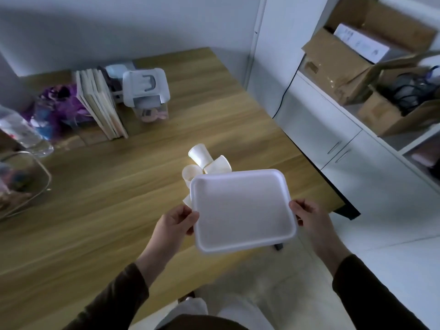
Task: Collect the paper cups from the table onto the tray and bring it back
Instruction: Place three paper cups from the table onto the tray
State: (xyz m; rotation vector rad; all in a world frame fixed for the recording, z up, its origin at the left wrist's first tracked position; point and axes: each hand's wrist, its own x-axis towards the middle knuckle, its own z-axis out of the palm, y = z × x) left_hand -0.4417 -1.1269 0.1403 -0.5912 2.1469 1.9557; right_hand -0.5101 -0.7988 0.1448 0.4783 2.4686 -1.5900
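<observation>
I hold a white foam tray [240, 210] level above the near right corner of the wooden table [119, 198]. My left hand [177, 221] grips its left edge and my right hand [307, 214] grips its right edge. The tray has nothing in it. Just beyond its far edge several white paper cups lie on the table: one tipped cup [200, 154], another on its side [219, 165], one upright [190, 173]. A bit of another cup [187, 200] shows at the tray's left edge; the rest is hidden under the tray.
At the table's back stand a row of books [100, 103], a white box with a handle [145, 91], a purple bag [57, 108] and a plastic bottle [21, 132]. A wire basket [21, 186] sits at the left. White cabinets [333, 129] with cardboard boxes [352, 65] stand on the right.
</observation>
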